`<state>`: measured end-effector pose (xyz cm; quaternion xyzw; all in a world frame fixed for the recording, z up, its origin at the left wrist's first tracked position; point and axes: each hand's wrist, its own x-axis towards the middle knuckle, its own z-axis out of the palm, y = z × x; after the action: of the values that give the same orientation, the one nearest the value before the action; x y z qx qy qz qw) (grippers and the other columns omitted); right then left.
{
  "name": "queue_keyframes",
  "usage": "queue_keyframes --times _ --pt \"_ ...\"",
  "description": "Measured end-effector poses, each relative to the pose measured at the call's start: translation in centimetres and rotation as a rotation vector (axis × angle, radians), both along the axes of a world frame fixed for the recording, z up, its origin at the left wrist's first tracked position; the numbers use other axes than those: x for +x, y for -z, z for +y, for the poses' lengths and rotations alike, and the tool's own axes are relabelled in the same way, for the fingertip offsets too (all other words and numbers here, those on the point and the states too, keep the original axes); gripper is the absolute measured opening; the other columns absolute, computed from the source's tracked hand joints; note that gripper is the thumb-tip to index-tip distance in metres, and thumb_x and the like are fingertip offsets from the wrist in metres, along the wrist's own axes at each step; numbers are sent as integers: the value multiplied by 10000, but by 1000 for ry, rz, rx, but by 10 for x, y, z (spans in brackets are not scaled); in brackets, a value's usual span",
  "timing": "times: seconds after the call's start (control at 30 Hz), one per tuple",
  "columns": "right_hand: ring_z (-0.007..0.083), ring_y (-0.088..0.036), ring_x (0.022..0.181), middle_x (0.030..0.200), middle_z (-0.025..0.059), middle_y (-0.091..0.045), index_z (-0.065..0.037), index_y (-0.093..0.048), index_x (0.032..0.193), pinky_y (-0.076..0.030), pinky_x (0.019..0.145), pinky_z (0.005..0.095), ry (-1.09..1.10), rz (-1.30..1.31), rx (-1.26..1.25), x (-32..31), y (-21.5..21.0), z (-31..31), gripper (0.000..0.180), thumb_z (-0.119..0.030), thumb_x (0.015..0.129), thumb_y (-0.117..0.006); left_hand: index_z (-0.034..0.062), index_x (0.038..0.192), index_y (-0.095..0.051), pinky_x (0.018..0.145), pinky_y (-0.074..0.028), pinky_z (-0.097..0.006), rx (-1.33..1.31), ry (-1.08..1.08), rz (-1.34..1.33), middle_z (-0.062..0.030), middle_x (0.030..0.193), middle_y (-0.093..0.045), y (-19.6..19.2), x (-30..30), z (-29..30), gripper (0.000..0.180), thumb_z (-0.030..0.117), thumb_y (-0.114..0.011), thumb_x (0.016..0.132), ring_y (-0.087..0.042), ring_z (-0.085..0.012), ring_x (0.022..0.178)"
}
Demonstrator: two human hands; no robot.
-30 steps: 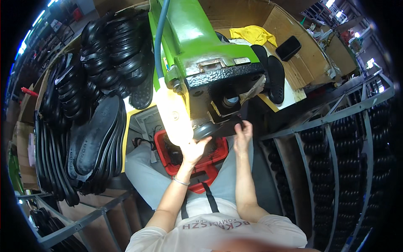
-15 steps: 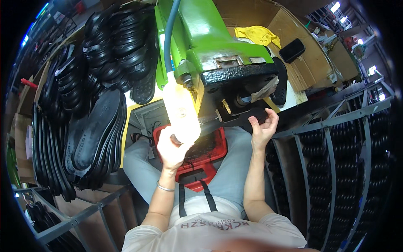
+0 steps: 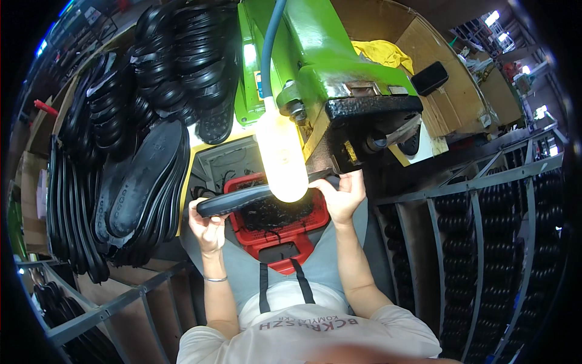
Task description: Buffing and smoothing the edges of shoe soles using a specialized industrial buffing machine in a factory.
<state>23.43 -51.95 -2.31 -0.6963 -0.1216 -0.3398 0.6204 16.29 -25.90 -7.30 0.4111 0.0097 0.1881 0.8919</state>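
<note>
You held a black shoe sole (image 3: 242, 200), likely light and bendy, left hand (image 3: 208, 227) clamped at nine o'clock, right hand (image 3: 344, 195) gripping three o'clock beneath the green machine (image 3: 315, 67).

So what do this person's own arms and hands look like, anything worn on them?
Both forearms are bare from the short white sleeves of a T-shirt down to the fingers. The left hand and right hand wear no gloves. A thin silver-coloured bangle circles the left wrist; nothing shows on the right wrist.
</note>
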Motion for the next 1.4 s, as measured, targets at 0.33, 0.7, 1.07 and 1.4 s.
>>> queue_keyframes --times 0.33,0.7,1.07,1.4 --pt "314 -652 878 998 172 -632 13 -596 1023 -559 752 383 201 -287 -420 -9 -13 16 615 -133 521 -920 14 931 -647 800 -479 -264 664 231 226 -13 864 -649 32 28 18 354 -25 -804 617 -609 -115 847" --pt "290 -655 948 1071 195 -641 35 -593 1080 -543 837 363 142 -102 -263 -12 29 17 579 -39 583 -879 29 936 -662 711 -511 -316 903 -63 2 -92 853 -667 -32 49 -103 282 57 -785 684 -641 -205 753" --pt "243 -568 1071 1205 179 -538 80 -353 1361 -451 949 330 -343 120 404 -23 16 20 660 33 803 -703 44 1018 -655 716 -536 -362 1457 -127 -382 -117 951 -670 -68 48 -84 441 286 -799 678 -654 -281 794" --pt "177 -601 966 1067 126 -610 64 -452 1245 -481 877 299 -261 180 417 -14 -2 10 537 10 792 -734 127 852 -688 588 -492 -324 1426 -229 -526 -51 833 -666 -117 69 -81 355 403 -779 649 -632 -228 696"
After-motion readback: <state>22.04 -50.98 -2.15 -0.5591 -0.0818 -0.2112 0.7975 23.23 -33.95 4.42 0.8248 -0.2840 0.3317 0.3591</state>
